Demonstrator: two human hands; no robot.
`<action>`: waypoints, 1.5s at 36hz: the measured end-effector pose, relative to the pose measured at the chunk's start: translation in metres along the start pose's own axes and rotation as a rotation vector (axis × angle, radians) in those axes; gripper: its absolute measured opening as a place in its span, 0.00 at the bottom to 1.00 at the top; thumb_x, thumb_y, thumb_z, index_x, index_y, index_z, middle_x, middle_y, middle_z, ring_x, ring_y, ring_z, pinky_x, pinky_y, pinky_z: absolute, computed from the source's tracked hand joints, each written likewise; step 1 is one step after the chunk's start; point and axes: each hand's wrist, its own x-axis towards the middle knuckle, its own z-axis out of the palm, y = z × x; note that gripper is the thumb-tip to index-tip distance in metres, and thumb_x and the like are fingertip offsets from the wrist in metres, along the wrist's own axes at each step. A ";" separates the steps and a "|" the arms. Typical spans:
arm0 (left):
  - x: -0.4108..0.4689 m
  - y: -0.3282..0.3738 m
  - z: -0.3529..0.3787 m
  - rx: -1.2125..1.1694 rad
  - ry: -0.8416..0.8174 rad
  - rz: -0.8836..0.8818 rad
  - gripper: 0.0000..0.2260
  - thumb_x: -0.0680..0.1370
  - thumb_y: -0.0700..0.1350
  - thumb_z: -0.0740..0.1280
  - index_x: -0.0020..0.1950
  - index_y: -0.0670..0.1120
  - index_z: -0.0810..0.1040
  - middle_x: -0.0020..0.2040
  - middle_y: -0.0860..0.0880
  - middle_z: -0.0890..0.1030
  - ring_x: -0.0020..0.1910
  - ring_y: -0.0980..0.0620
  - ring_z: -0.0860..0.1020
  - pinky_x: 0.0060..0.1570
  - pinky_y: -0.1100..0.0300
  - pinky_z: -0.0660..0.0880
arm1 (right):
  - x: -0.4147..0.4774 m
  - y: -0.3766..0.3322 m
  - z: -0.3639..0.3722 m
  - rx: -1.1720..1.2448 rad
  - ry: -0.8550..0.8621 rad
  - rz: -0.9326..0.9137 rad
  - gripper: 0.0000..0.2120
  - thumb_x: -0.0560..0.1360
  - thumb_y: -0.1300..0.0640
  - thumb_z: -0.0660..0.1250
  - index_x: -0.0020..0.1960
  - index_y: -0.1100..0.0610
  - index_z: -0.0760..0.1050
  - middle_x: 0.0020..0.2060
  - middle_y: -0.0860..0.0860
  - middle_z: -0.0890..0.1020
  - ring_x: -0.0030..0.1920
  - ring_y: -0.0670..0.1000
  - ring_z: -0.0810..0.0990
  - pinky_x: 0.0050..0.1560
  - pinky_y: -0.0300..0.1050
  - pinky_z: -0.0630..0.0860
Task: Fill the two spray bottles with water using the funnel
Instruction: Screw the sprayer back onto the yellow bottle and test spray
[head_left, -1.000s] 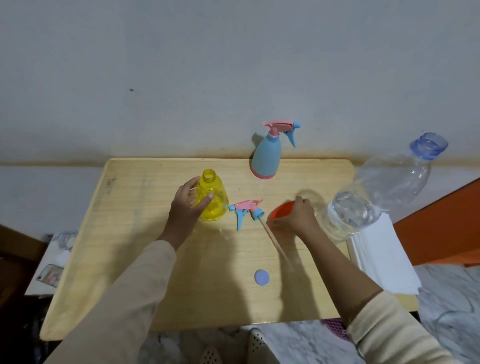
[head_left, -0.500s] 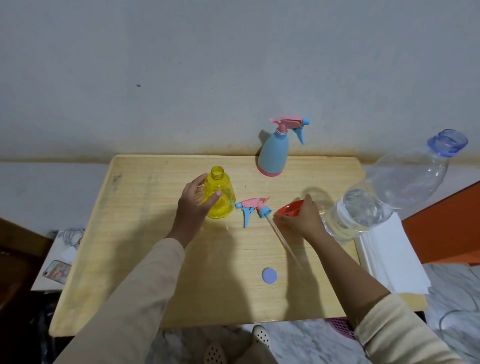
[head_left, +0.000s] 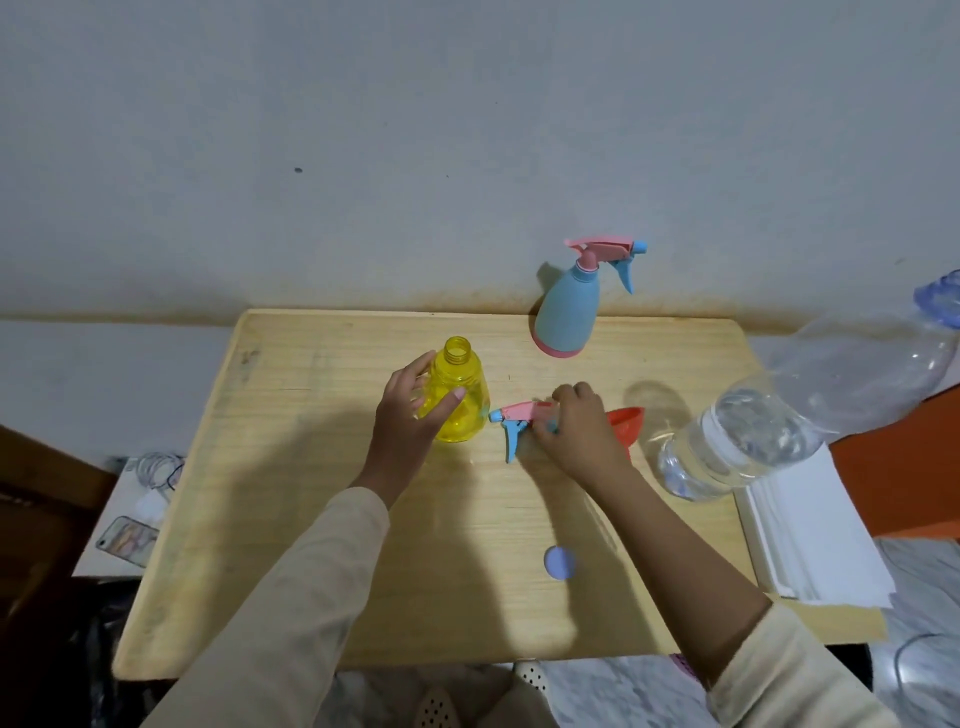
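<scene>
A yellow spray bottle (head_left: 460, 402) stands uncapped near the middle of the wooden table (head_left: 311, 493), and my left hand (head_left: 410, 421) is wrapped around its left side. Its pink and blue spray head (head_left: 514, 418) lies on the table just right of it. My right hand (head_left: 576, 431) rests over the rear of that spray head with fingers curled on it. The red funnel (head_left: 626, 423) lies on its side right behind this hand, partly hidden. A blue spray bottle (head_left: 569, 306) with its head on stands at the table's far edge.
A large clear water bottle (head_left: 769, 426), uncapped and partly full, lies tilted at the right on a stack of white paper (head_left: 821, 540). Its blue cap (head_left: 559, 561) lies near the front. A phone (head_left: 127, 538) sits on a low surface to the left. The wall rises directly behind the table.
My right hand has left the red funnel and moved left onto the loose spray head. The left hand stays on the yellow bottle.
</scene>
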 end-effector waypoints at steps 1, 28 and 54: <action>0.000 0.002 0.001 -0.003 -0.007 0.002 0.28 0.70 0.54 0.70 0.69 0.50 0.71 0.61 0.51 0.73 0.61 0.55 0.72 0.59 0.59 0.72 | 0.001 0.001 0.007 -0.083 -0.029 0.010 0.15 0.75 0.57 0.62 0.58 0.64 0.71 0.53 0.58 0.73 0.54 0.57 0.71 0.48 0.45 0.68; 0.002 -0.003 -0.002 -0.046 -0.060 -0.010 0.25 0.72 0.51 0.71 0.67 0.51 0.72 0.60 0.57 0.74 0.61 0.62 0.72 0.65 0.55 0.70 | 0.014 -0.131 -0.128 0.850 0.507 -0.179 0.07 0.69 0.62 0.72 0.47 0.58 0.79 0.40 0.47 0.82 0.45 0.44 0.80 0.50 0.31 0.74; 0.005 -0.006 -0.001 -0.088 -0.062 -0.025 0.23 0.75 0.42 0.72 0.68 0.48 0.71 0.60 0.54 0.73 0.62 0.57 0.72 0.61 0.62 0.69 | 0.000 -0.173 -0.133 0.926 0.570 -0.338 0.11 0.68 0.60 0.74 0.50 0.59 0.79 0.43 0.52 0.82 0.43 0.37 0.78 0.40 0.29 0.75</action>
